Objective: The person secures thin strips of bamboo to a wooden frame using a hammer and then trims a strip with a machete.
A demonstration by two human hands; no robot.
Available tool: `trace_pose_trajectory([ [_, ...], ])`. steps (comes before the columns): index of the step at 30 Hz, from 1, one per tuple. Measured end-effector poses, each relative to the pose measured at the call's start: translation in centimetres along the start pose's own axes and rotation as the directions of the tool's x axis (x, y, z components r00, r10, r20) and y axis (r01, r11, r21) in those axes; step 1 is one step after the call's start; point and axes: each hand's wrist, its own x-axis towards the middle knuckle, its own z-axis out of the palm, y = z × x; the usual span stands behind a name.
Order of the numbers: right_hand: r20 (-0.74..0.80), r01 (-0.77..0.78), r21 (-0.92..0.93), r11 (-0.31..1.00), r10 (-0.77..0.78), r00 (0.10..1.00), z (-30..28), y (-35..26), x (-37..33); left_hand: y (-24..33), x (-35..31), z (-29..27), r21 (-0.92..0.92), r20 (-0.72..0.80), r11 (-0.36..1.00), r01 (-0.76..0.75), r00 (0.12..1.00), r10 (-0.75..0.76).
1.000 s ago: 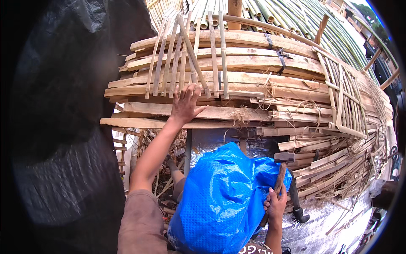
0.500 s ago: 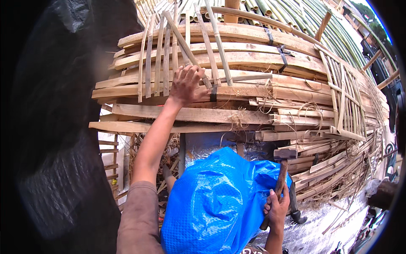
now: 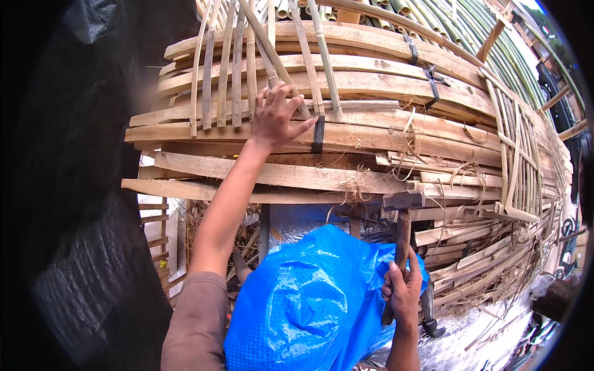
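My left hand (image 3: 276, 120) reaches out over a stack of sawn wooden strips. Its fingers are spread, and the fingertips touch the lower ends of thin split-bamboo slats (image 3: 272, 55), which lie side by side across the stack. One slat slants over the others just above the fingers. Under the palm, part of the wood is hidden. In my right hand (image 3: 403, 287) is a hammer, its wooden handle (image 3: 403, 238) gripped near the lower end. The dark metal head (image 3: 403, 200) points up, in front of the stack's near edge.
Blue plastic sheeting (image 3: 297, 303) covers my lap. Black sheeting (image 3: 80, 216) hangs at the left. A slatted bamboo frame (image 3: 516, 151) leans on the stack at right, with green bamboo poles (image 3: 433, 21) behind. Loose strips and shavings (image 3: 482, 266) pile up at lower right.
The hammer has swung upright and its head has shifted left. My left fingers have spread, with the thumb stretched out to the right. The whole view has shifted slightly.
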Motion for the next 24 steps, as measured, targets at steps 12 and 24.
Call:
trace_pose_trajectory([
  [12,0.131,0.417,-0.311,0.854,-0.396,0.909,8.5,-5.4,15.6,0.7,1.9,2.5,-0.021,0.064,0.928,0.372,0.927,-0.37],
  [24,0.133,0.342,0.073,0.937,-0.349,0.928,12.4,-2.2,17.6,0.2,1.5,3.6,0.067,0.154,0.942,0.328,0.93,-0.335],
])
